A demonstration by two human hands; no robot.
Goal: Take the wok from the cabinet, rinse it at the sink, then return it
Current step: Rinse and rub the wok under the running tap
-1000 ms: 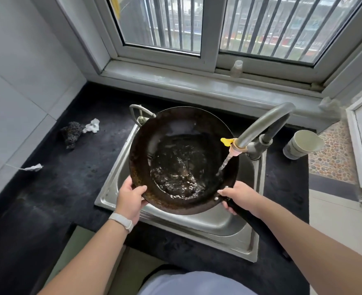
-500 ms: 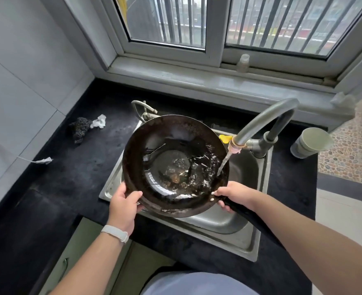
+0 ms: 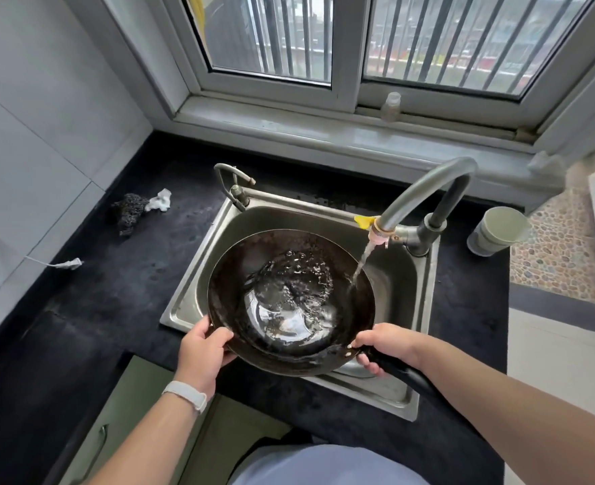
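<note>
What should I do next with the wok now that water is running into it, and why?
Probably tilt the wok away from you to tip the pooled water into the sink. The tap is pouring onto its right inner wall and water is swirling in the bottom, while your left hand grips the rim and your right hand the handle, so both are placed to tip it.

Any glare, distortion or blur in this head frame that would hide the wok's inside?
Head view: daylight from the window glints off the water in the wok, masking part of its base; wide-angle bending curves the window frame and walls; the hands and sink are sharp.
</note>
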